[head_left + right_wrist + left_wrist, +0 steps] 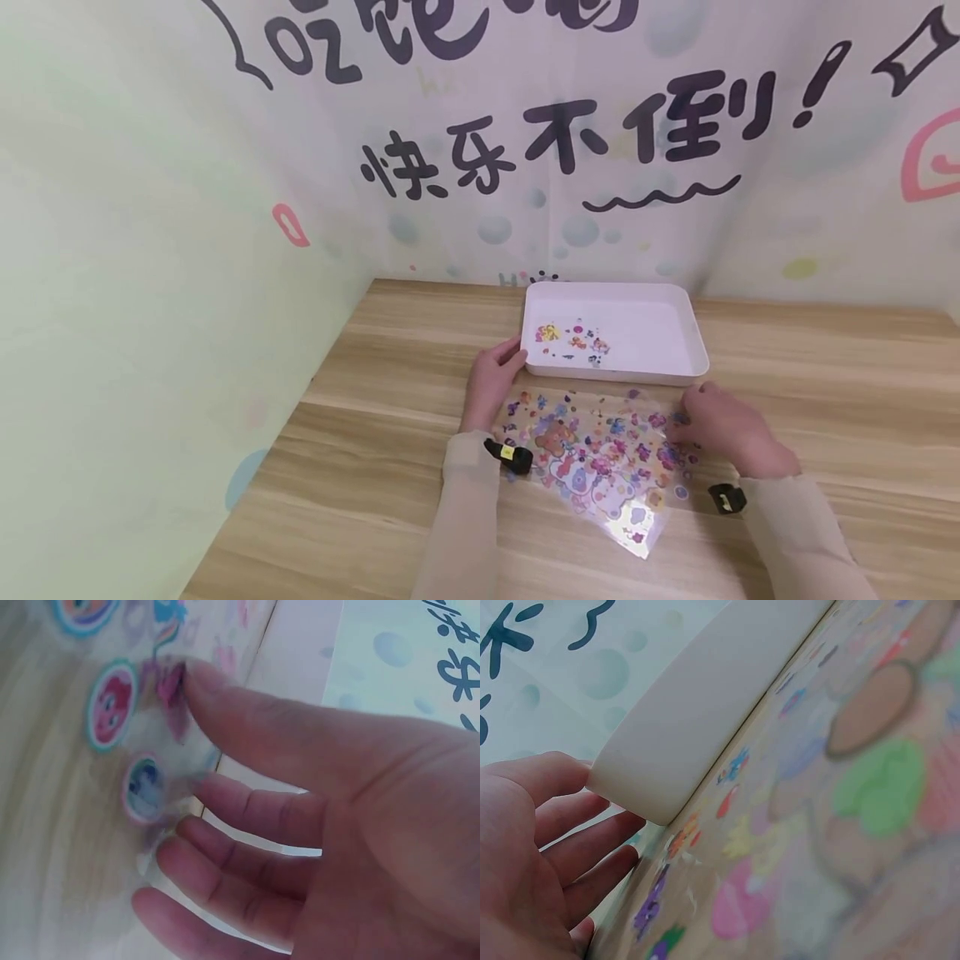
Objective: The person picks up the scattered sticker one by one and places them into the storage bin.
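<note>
Clear sticker sheets [600, 467] printed with bears, ponies and small round pictures lie in front of a white tray [692, 333], one corner pointing toward me. My left hand [491, 383] is at the tray's front left corner. In the left wrist view, that hand's thumb touches the corner and its other fingers [592, 844] reach alongside, fairly straight. My right hand [723, 425] holds the right edge of the sheets near the tray's front right corner. The right wrist view has its thumb [210, 694] over a pink sticker [172, 686], with the other fingers curled at the film's edge.
Several small loose stickers [573, 340] lie in the left part of the tray. The wooden table [390, 467] meets a printed cloth wall [480, 217] behind the tray and a pale wall [150, 333] on the left.
</note>
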Demonstrator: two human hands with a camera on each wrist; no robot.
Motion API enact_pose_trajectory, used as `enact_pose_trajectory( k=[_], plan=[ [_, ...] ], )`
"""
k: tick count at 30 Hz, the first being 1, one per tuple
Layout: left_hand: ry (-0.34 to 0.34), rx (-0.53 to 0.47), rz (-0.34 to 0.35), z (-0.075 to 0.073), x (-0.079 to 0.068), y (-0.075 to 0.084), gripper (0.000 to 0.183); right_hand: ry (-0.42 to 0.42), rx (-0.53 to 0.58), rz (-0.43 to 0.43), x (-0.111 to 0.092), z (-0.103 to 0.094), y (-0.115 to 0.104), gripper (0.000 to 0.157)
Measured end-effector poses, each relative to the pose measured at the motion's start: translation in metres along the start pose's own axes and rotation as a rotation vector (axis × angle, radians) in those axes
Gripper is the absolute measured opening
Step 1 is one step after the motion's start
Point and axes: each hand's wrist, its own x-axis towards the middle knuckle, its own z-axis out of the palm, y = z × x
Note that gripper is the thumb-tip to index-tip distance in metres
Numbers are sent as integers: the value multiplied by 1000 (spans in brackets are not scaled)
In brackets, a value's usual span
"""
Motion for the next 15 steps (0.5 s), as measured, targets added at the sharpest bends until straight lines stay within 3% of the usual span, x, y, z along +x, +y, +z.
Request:
enact_pose_trajectory(
  k=[3,15],
  plan=[
    [0,-4,0,0,0,-2,34,-17,22,13,0,2,-2,25],
    [1,16,1,-1,0,-1,35,-4,93,0,2,1,1,36]
  ],
)
